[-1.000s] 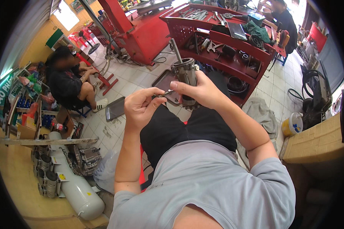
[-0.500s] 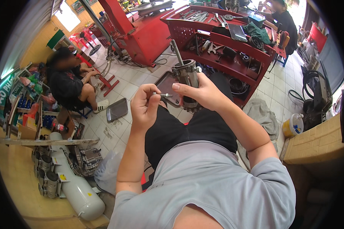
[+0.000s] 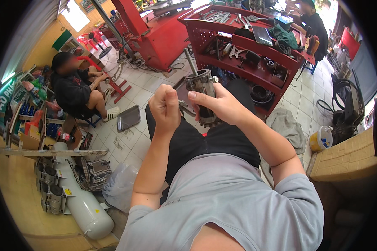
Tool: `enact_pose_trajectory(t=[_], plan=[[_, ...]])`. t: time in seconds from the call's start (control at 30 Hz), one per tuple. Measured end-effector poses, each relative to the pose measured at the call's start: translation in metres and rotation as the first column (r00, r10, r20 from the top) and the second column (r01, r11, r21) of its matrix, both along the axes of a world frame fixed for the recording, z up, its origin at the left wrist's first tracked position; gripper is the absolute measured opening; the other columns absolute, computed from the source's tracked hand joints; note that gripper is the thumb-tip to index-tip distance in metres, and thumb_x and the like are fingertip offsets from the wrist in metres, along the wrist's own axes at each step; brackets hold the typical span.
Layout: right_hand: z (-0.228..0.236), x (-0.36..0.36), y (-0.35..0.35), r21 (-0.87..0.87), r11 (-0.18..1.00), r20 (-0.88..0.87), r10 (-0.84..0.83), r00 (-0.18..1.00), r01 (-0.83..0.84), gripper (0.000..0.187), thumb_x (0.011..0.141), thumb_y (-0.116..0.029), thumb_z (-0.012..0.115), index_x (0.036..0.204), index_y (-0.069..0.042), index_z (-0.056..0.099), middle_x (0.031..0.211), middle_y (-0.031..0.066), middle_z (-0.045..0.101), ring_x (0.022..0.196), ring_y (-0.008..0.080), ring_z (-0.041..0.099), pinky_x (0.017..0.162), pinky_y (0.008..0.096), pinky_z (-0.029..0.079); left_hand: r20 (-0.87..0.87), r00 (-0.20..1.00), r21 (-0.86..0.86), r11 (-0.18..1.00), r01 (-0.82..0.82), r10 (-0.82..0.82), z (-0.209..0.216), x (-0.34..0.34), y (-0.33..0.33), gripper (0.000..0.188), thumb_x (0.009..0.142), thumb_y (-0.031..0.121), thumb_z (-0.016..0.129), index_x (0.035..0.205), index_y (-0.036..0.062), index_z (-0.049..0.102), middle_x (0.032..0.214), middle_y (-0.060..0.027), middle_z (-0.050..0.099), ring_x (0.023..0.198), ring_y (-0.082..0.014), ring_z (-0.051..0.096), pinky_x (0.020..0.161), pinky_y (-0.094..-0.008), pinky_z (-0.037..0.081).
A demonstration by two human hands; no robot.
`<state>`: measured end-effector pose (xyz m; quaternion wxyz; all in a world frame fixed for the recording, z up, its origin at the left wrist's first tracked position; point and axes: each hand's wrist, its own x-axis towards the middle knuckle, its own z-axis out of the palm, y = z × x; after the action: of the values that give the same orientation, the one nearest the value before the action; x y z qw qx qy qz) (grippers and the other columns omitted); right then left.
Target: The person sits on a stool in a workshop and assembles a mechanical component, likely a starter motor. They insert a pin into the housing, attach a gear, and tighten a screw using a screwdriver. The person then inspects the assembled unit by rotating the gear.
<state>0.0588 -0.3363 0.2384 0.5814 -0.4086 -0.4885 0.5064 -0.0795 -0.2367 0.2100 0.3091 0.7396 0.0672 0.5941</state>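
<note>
My right hand [image 3: 225, 102] is wrapped round a grimy metal cylinder [image 3: 200, 83], its thumb lying across the near side. The cylinder has an open top rim, a bolt at its side and a toothed-looking lower end. A grey metal rod [image 3: 190, 62] stands up, slightly tilted, at its upper end. Just left of it, my left hand [image 3: 165, 106] is closed with the back of the thumb facing up. From its fingers a small, thin metal part [image 3: 182, 103] points at the cylinder's side; whether the two touch I cannot tell. Both hands are above my lap.
A red tool cart [image 3: 243, 62] with spanners stands ahead, a metal tray [image 3: 182, 90] on the floor before it. Another tray [image 3: 128, 118] lies left, near a seated person [image 3: 77, 85]. A second person [image 3: 313, 25] sits far right. A white tank [image 3: 83, 205] lies lower left.
My left hand has moved right towards the cylinder and turned, so less of the small metal part shows. My right hand keeps its hold, with the cylinder slightly lower.
</note>
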Motion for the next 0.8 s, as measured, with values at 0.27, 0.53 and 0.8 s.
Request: enact_pose_trajectory(t=[0.27, 0.53, 0.8], plan=[[-0.002, 0.001, 0.003, -0.018, 0.999, -0.022, -0.029, 0.999, 0.029, 0.039, 0.082, -0.032, 0.072, 0.094, -0.002, 0.05, 0.074, 0.0044, 0.056, 0.062, 0.0116, 0.057, 0.058, 0.0283, 0.05, 0.015, 0.987, 0.218, 0.963, -0.159, 0.159, 0.002, 0.002, 0.007, 0.043, 0.09, 0.018, 0.057, 0.058, 0.0045, 0.032, 0.052, -0.0055, 0.029, 0.044, -0.0168, 0.029, 0.043, -0.0324, 0.023], [0.007, 0.0, -0.004, -0.029, 1.0, 0.064, -0.011, 0.998, 0.013, 0.045, 0.073, -0.028, 0.079, 0.097, -0.002, 0.05, 0.078, 0.003, 0.057, 0.065, 0.0105, 0.058, 0.059, 0.0265, 0.049, -0.024, 0.976, 0.269, 0.941, -0.203, 0.217, 0.001, 0.001, 0.009, 0.044, 0.089, 0.016, 0.058, 0.058, 0.0044, 0.029, 0.052, -0.0062, 0.026, 0.044, -0.0186, 0.027, 0.043, -0.0336, 0.021], [-0.001, 0.003, 0.001, 0.198, 0.98, 0.379, -0.074, 0.922, -0.003, 0.046, 0.075, -0.029, 0.078, 0.101, -0.003, 0.051, 0.08, 0.0032, 0.057, 0.067, 0.01, 0.057, 0.059, 0.0262, 0.048, 0.004, 0.977, 0.2, 0.957, -0.21, 0.213, -0.004, 0.001, 0.008, 0.044, 0.091, 0.019, 0.055, 0.058, 0.0043, 0.03, 0.052, -0.0058, 0.026, 0.044, -0.0173, 0.026, 0.043, -0.0328, 0.022]])
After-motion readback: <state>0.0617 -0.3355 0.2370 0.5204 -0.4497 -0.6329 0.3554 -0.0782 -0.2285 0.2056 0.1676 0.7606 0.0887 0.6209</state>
